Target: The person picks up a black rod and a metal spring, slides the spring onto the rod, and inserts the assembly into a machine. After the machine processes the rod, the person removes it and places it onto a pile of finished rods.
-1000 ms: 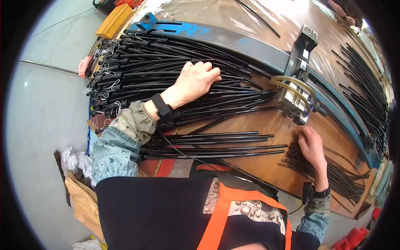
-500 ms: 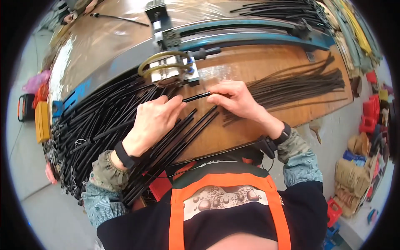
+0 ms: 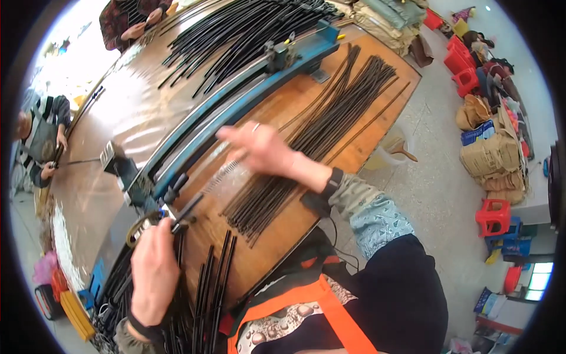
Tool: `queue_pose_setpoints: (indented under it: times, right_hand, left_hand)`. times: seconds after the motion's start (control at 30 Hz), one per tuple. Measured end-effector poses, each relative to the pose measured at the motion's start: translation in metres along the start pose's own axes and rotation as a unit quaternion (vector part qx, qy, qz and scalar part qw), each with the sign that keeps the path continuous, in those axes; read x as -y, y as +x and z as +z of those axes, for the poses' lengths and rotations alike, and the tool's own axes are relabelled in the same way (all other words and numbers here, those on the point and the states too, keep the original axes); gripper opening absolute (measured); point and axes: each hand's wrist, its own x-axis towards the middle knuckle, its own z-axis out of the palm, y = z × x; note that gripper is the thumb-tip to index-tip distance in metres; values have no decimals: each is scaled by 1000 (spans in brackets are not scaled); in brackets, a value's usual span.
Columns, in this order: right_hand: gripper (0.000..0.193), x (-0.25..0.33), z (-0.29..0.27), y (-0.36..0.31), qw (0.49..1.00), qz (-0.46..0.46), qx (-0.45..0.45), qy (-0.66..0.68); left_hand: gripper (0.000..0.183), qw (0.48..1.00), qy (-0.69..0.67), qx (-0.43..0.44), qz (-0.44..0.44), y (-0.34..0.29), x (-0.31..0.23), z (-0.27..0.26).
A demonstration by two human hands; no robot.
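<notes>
My left hand (image 3: pixel 154 268) is closed around a short, narrow black tube (image 3: pixel 190 211), whose end points up and right. A thin pale coiled spring (image 3: pixel 223 176) runs from near that end toward my right hand (image 3: pixel 262 147). The fingers of the right hand are pinched on the spring, though motion smears them. Whether the spring reaches inside the tube, I cannot tell. Several black tubes (image 3: pixel 219 277) lie below and right of my left hand. Beyond my right wrist is a bundle of thin dark brown rods (image 3: pixel 318 130).
A blue metal rail (image 3: pixel 221 121) crosses the wooden table (image 3: pixel 368 133), with a hose-fitted clamp unit (image 3: pixel 141 229) at its near end. More black rods (image 3: pixel 236 38) lie on the far side. Other people's hands (image 3: pixel 134 30) work at the far edge; another person (image 3: pixel 50 135) stands left.
The view has swung to the right. My right hand has moved away from the left and is raised, and a spring now shows between them. My left hand still grips a black tube.
</notes>
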Motion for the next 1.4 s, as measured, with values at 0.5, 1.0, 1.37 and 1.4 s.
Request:
queue_pose_setpoints:
  times: [0.5,1.0,1.37,1.4]
  right_hand:
    - [39,-13,-12,31,985,118,69,-109]
    - [27,59,30,56,986,9,7,166]
    - [18,19,41,60,1000,12,-5,-13]
    - [15,13,50,57,999,42,5,14]
  left_hand:
    - [56,984,159,20,71,71,27,-3]
    - [32,986,155,-55,-13,10,28,-24]
    - [31,972,113,-198,-53,-45,87,-43]
    - [30,962,108,-245,-59,-52,98,-52]
